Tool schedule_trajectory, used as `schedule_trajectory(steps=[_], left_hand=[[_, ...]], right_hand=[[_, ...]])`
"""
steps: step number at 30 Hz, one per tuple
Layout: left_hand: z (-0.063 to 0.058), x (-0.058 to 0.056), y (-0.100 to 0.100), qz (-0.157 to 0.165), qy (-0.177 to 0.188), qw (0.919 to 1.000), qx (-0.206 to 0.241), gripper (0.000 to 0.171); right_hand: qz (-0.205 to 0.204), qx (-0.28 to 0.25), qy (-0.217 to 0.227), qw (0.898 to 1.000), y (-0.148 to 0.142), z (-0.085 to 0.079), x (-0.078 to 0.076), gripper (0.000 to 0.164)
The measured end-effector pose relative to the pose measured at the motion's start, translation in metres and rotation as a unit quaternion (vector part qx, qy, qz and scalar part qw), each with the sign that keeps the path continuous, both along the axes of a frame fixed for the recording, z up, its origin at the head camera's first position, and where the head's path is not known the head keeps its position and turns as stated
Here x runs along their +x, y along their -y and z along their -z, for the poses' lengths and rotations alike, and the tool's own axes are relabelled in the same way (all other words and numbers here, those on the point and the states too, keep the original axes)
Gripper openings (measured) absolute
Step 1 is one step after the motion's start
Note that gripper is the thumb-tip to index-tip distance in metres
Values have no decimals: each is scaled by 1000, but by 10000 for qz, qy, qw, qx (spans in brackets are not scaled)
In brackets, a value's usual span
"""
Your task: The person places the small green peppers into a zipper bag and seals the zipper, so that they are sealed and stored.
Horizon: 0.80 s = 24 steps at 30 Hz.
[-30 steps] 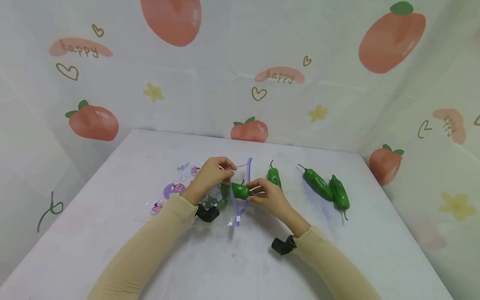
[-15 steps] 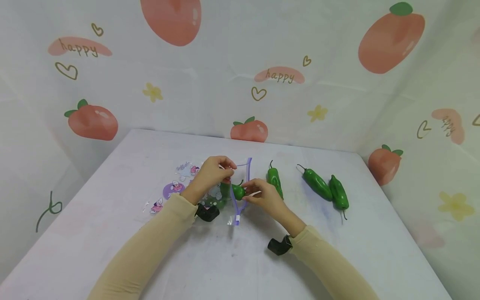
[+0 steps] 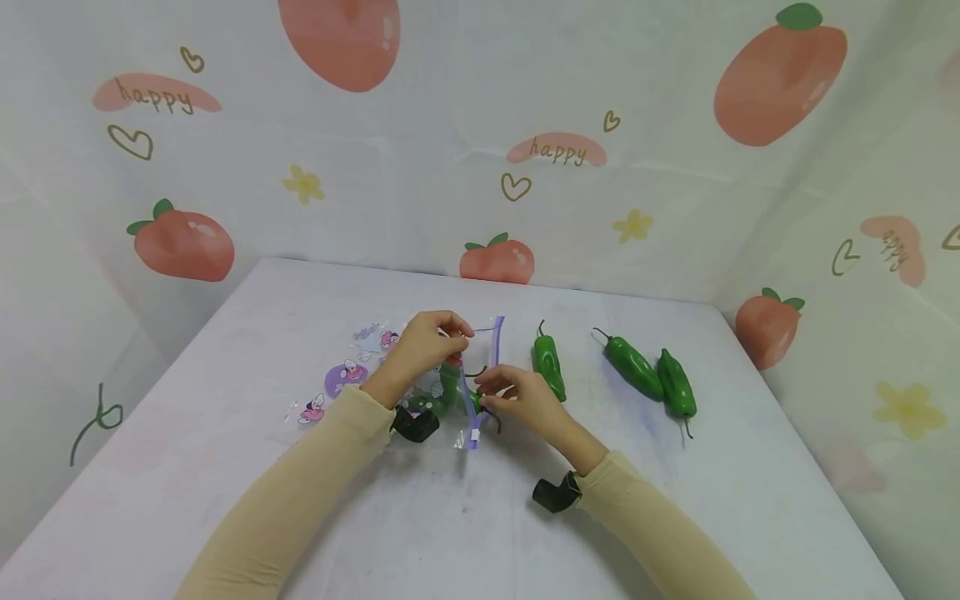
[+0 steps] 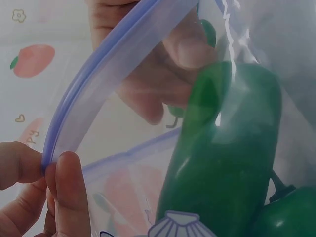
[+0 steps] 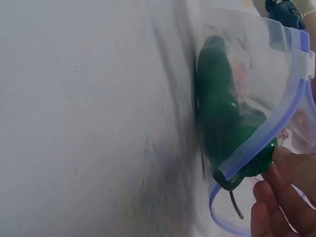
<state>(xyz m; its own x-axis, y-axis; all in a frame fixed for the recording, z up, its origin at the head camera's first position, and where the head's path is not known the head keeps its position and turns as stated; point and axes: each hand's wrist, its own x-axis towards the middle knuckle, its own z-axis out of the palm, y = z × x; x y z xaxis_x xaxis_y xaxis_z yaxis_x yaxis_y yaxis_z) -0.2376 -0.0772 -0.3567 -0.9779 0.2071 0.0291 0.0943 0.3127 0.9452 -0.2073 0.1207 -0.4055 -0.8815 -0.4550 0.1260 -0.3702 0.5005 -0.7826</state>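
Observation:
A clear zip bag with a purple zip edge and cartoon prints lies with its mouth toward the right. My left hand pinches the upper rim of the mouth, as the left wrist view shows at the purple strip. In the mouth, my right hand holds the end of a green pepper between thumb and fingers. The pepper's body is inside the bag, beside other green peppers. One curved stem sticks out past the rim. My left forearm hides part of the bag.
On the white table, one green pepper lies just beyond my right hand. Two more, a long pepper and a second pepper, lie farther right. A fruit-printed cloth hangs behind the table.
My right hand has moved slightly left and pushed the pepper deeper into the bag, so less of it shows outside. My left hand has kept its pinch on the rim.

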Motion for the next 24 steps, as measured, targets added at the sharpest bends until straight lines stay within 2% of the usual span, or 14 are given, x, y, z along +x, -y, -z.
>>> schedule_trajectory(steps=[15,24], left_hand=[[-1,1,1,-41,32,10000,-51,16],[-1,2,2,-68,52,10000,43,17]], right_hand=[[-293,47,-233,9993,0,3,0,27],[-69,63,-20,10000,-7,2,4,27]])
